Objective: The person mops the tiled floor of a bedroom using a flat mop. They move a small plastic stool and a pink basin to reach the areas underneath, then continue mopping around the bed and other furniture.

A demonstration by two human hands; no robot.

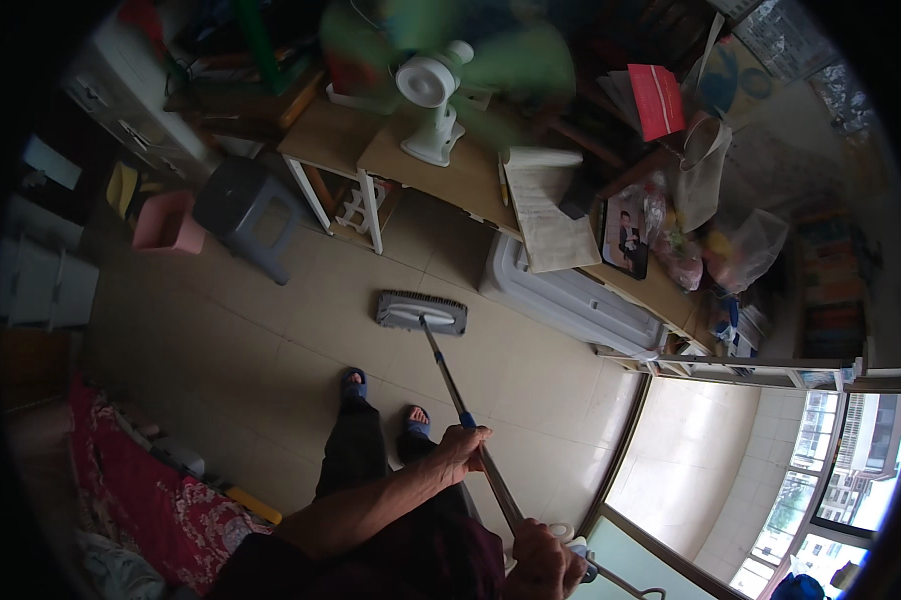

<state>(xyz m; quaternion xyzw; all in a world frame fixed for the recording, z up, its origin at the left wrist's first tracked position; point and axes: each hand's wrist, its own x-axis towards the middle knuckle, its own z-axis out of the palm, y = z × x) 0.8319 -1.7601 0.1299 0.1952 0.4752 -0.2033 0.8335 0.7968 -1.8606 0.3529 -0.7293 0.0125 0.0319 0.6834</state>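
Note:
A flat mop with a grey pad (456, 318) rests on the tiled floor ahead of my feet. Its metal pole (447, 379) with blue collars slants back towards me. My left hand (462, 451) is wrapped around the pole just below a blue collar. Nearer to my body, my right hand (542, 561) grips the upper end of the same pole. Both of my feet, in blue slippers (354, 386), stand behind the mop head.
A grey plastic stool (244, 202) and a pink bin (169, 223) stand left. Beyond the mop, a desk (450, 187) carries a spinning fan (429, 82) and papers. A lidded storage box (570, 292) sits beneath it. A bed with red floral fabric (150, 495) lies lower left; a doorway sill (619, 439) is right.

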